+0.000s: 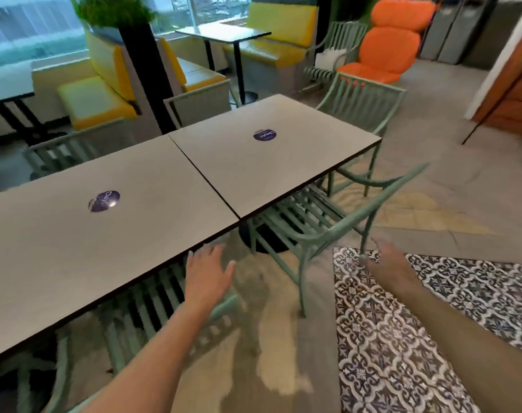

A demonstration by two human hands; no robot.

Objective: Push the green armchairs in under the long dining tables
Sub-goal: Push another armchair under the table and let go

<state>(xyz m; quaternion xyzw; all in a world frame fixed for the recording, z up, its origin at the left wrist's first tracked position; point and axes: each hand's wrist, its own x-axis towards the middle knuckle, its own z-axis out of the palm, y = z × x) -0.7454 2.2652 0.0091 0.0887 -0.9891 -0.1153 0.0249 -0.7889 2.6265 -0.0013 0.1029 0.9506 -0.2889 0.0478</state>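
Two grey table tops (152,204) stand end to end as one long table. A green slatted armchair (319,222) is angled at the right table's near edge, its seat partly under the top and its back sticking out. My right hand (385,260) reaches to the chair's back frame, fingers close to or touching the upright; the grip is blurred. My left hand (207,275) hovers open, fingers spread, by the near table edge above another green armchair (152,302) tucked under the left table. More green armchairs stand at the far end (364,102) and far side (72,150).
A patterned black-and-white tiled strip (402,338) covers the floor at the right. Yellow booth seats (105,93), a small table (224,32), a black planter column (143,73) and an orange lounge chair (385,46) stand behind. A counter corner (510,93) is at the far right.
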